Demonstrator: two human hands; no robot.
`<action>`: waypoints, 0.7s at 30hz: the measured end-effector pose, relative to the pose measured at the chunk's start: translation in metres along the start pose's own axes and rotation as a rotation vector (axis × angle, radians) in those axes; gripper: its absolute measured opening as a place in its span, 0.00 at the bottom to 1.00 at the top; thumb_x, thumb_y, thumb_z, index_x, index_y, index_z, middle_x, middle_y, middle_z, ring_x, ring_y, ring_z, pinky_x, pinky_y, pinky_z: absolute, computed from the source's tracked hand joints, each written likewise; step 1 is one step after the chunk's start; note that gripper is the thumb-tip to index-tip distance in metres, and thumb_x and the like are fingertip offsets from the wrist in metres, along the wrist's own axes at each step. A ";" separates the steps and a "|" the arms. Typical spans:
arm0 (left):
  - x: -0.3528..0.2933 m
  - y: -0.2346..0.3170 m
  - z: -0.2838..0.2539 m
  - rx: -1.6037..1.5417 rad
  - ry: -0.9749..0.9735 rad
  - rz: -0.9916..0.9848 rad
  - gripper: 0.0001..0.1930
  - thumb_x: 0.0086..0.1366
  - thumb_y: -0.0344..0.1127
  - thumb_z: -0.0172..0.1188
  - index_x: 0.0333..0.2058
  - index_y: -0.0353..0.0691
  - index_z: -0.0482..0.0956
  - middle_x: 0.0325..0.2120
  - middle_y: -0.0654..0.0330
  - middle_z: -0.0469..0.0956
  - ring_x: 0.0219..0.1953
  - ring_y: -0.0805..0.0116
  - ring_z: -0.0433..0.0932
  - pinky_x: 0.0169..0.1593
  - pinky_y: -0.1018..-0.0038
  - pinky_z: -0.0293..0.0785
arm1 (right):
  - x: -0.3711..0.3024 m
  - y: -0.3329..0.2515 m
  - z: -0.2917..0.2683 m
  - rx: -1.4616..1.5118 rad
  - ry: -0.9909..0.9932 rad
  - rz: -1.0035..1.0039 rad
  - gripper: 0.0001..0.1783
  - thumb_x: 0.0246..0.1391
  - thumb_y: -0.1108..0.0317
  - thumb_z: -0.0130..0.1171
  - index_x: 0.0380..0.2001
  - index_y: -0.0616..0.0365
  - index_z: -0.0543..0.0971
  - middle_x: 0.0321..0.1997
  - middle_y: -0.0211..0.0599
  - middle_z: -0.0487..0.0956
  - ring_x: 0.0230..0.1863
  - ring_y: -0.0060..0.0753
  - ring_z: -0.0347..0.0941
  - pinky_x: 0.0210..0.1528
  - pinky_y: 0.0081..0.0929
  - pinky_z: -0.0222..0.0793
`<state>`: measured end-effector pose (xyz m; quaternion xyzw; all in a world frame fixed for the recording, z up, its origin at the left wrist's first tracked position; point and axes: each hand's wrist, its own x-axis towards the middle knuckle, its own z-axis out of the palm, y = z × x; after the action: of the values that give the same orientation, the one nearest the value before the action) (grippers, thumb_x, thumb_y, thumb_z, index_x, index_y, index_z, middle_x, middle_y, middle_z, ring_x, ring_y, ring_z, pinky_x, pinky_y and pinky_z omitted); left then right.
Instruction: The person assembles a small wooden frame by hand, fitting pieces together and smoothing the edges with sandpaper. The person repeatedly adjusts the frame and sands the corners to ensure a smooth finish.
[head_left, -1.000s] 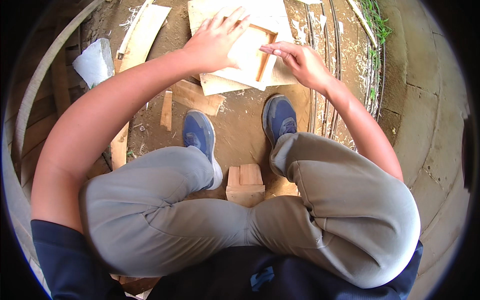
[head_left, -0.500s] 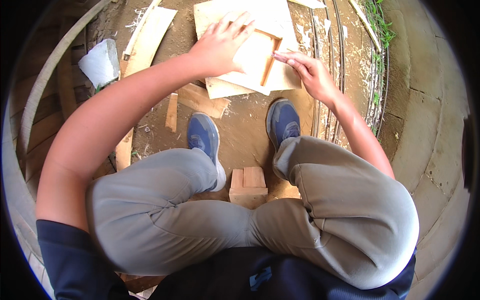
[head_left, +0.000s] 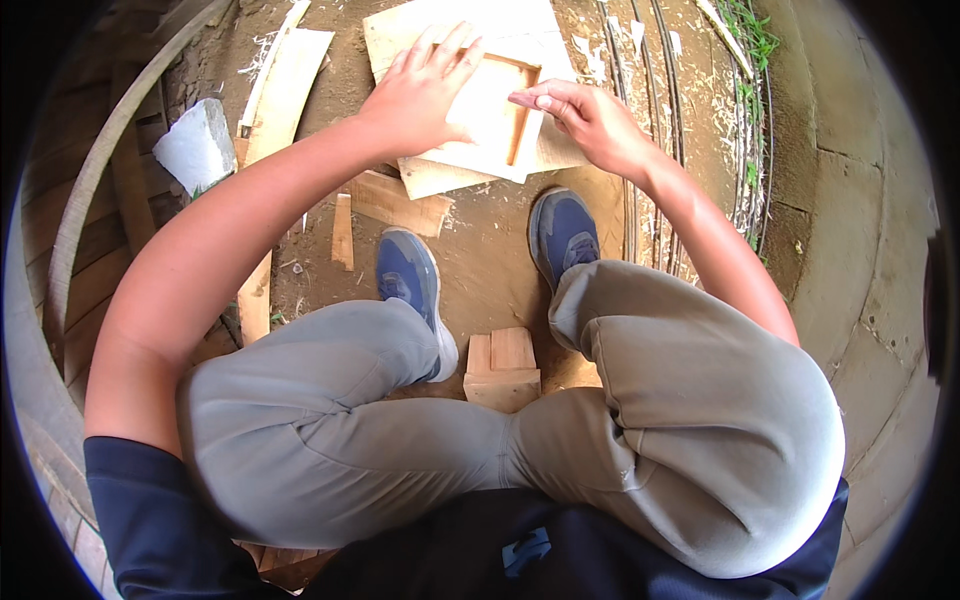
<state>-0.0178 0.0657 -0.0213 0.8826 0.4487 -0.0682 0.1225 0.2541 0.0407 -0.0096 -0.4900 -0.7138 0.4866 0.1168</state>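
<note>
A shallow wooden tray-like piece (head_left: 497, 105) with raised strips along its right edge lies on a pale, flat board (head_left: 562, 150) on the ground ahead of my feet. My left hand (head_left: 425, 95) rests flat on the left part of the piece, fingers spread and pointing away from me. Over the right strip, my right hand (head_left: 592, 120) is closed in a pinch, its fingertips reaching above the recessed inside. Whatever is between those fingertips is too small or hidden to make out.
Between my legs sits a small stack of wooden blocks (head_left: 502, 370). Wood offcuts (head_left: 400, 203) and a long plank (head_left: 285, 95) lie at the left, near a whitish stone (head_left: 197, 147). Dark rods (head_left: 650, 90) run along the right, beside paving (head_left: 840, 240).
My right hand has moved left, its fingertips passing from the right strip to over the inside of the piece. My left hand stays flat in place. The whole view has shifted slightly.
</note>
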 end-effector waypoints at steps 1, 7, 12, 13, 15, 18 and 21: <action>-0.001 -0.001 0.002 -0.001 0.014 0.007 0.60 0.58 0.61 0.72 0.78 0.45 0.43 0.78 0.52 0.41 0.78 0.43 0.41 0.78 0.49 0.46 | -0.003 0.002 0.000 0.005 -0.003 -0.026 0.19 0.76 0.62 0.46 0.60 0.51 0.81 0.60 0.35 0.83 0.64 0.34 0.76 0.69 0.33 0.67; 0.007 0.011 -0.005 -0.006 -0.061 -0.045 0.60 0.58 0.60 0.72 0.78 0.46 0.44 0.78 0.51 0.41 0.78 0.43 0.42 0.78 0.48 0.47 | -0.022 0.000 -0.009 -0.113 0.077 0.045 0.18 0.76 0.63 0.47 0.60 0.48 0.82 0.61 0.36 0.83 0.64 0.36 0.76 0.64 0.36 0.71; 0.000 0.001 0.001 -0.006 -0.008 0.000 0.60 0.57 0.59 0.73 0.78 0.46 0.43 0.78 0.51 0.40 0.78 0.40 0.42 0.77 0.48 0.48 | -0.015 0.008 -0.001 -0.114 0.056 0.008 0.19 0.75 0.57 0.46 0.61 0.38 0.81 0.63 0.37 0.81 0.66 0.45 0.74 0.68 0.41 0.68; 0.001 0.003 -0.002 -0.007 -0.035 -0.012 0.60 0.57 0.59 0.73 0.78 0.46 0.43 0.78 0.51 0.40 0.78 0.39 0.42 0.77 0.48 0.48 | -0.021 0.018 -0.006 -0.118 0.082 -0.014 0.20 0.75 0.55 0.45 0.61 0.33 0.81 0.63 0.35 0.80 0.66 0.47 0.74 0.68 0.43 0.68; 0.002 0.005 -0.002 -0.004 -0.001 0.003 0.60 0.56 0.57 0.73 0.77 0.44 0.44 0.78 0.49 0.41 0.78 0.40 0.42 0.77 0.49 0.49 | -0.044 0.014 -0.021 0.055 0.046 0.143 0.19 0.75 0.58 0.47 0.61 0.40 0.81 0.63 0.33 0.81 0.60 0.36 0.77 0.60 0.36 0.73; 0.004 0.004 -0.003 0.017 -0.010 0.011 0.60 0.57 0.58 0.73 0.77 0.43 0.43 0.78 0.50 0.39 0.78 0.40 0.41 0.78 0.49 0.48 | -0.056 0.027 -0.039 0.315 0.127 0.244 0.19 0.75 0.59 0.51 0.62 0.48 0.80 0.62 0.29 0.82 0.41 0.21 0.75 0.45 0.23 0.74; 0.000 0.003 -0.002 0.024 -0.009 0.004 0.60 0.59 0.59 0.72 0.77 0.44 0.43 0.78 0.50 0.38 0.78 0.40 0.40 0.78 0.48 0.47 | -0.048 0.021 -0.041 0.442 0.151 0.173 0.21 0.73 0.59 0.54 0.63 0.53 0.79 0.58 0.27 0.84 0.30 0.15 0.64 0.36 0.17 0.69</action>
<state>-0.0149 0.0648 -0.0187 0.8846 0.4455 -0.0773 0.1140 0.3165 0.0262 0.0083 -0.5466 -0.5348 0.6011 0.2321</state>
